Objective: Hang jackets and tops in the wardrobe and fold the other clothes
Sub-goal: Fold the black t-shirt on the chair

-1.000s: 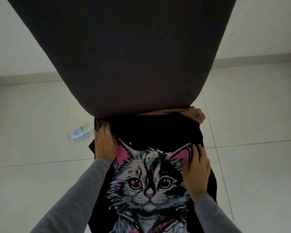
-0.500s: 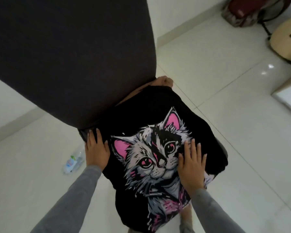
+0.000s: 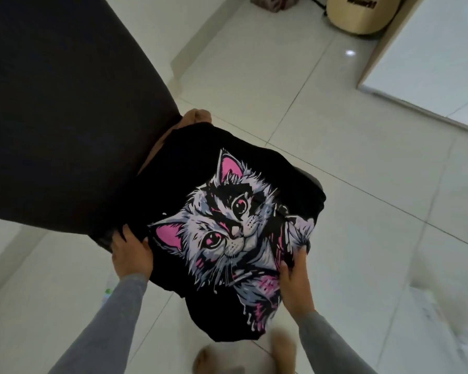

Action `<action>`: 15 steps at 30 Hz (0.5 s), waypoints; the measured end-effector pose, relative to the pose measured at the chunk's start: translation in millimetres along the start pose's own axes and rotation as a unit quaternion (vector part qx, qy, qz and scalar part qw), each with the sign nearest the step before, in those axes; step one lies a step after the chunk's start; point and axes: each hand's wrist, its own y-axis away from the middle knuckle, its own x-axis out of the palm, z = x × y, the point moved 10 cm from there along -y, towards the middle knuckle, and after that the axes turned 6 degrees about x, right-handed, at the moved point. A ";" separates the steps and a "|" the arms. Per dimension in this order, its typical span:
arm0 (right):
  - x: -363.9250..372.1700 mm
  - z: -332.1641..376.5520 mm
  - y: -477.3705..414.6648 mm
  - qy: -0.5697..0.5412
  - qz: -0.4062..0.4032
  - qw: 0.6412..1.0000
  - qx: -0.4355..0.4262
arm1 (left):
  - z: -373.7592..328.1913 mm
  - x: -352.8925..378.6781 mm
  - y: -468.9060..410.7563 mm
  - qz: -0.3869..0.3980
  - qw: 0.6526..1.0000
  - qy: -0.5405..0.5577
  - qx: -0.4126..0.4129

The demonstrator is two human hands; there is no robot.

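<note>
Black cat-print cotton T-shirt (image 3: 235,217) lies on the seat of the dark fabric chair (image 3: 65,117), over a tan garment (image 3: 197,117). The left grip (image 3: 131,255) clasps its left edge and the right grip (image 3: 295,273) pinches the near right edge, likely so the shirt lifts without falling open.

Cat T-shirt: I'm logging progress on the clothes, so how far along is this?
Done: the T-shirt looks folded, lying over a tan garment on the chair. In hand: the left hand and right hand grip its edges. Left: moving it on; no wardrobe or hung clothes show, so the rest cannot be judged.
</note>
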 end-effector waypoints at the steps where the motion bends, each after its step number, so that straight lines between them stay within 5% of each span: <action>1: 4.1 -11.8 9.1 -0.033 0.006 0.998 0.051 | -0.6 -0.9 -1.4 0.001 1.000 -0.004 0.011; 4: 32.3 -74.5 38.1 -0.088 0.034 0.959 0.266 | -0.1 0.0 -1.3 -0.011 0.999 0.024 0.045; 8: 82.4 -121.6 85.3 -0.228 0.037 0.889 0.394 | 7.9 -8.8 8.3 -0.041 0.987 0.135 0.077; 10: 99.1 -114.1 109.4 -0.288 0.050 0.859 0.421 | 17.7 -14.5 16.8 -0.056 0.979 0.183 0.065; 15: 101.9 -114.3 115.8 -0.351 -0.011 0.848 0.396 | 49.8 -9.4 40.2 -0.041 0.942 0.325 -0.071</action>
